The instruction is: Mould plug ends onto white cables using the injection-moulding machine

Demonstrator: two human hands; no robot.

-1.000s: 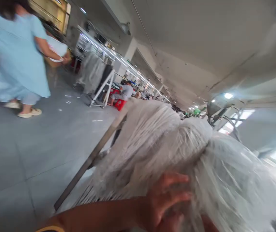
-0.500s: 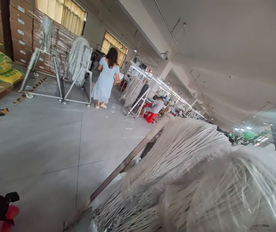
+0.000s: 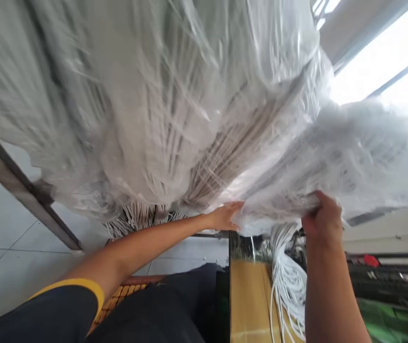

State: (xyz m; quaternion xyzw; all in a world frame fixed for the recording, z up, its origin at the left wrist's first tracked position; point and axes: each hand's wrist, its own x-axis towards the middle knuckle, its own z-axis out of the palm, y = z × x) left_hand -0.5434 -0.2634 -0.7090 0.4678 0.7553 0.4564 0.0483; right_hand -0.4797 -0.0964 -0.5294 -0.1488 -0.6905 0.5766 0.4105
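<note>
A long bundle of pale cords in a clear plastic bag (image 3: 361, 152) lies slanting across the right side. My right hand (image 3: 325, 216) is closed on the bag's lower edge, its thumb on top of the plastic. To its left, my left hand (image 3: 227, 216) has the lower end of the same bag between thumb and fingers; the fingertips are partly hidden by the plastic. Loose white cords (image 3: 288, 281) hang down between my two arms, below the bag. More bagged cord bundles (image 3: 154, 119) hang close in front, to the left.
A slanted metal rack leg (image 3: 25, 190) stands at the left on the grey tiled floor (image 3: 7, 233). Below the hanging cords is a yellow-brown surface (image 3: 249, 300). Dark machinery with a green part (image 3: 393, 312) stands at the lower right, and a bright window (image 3: 390, 62) at the upper right.
The view has swung from the wide workshop, with people and racks, down to the bagged cords close up. Both my hands have come into view on a bag.
</note>
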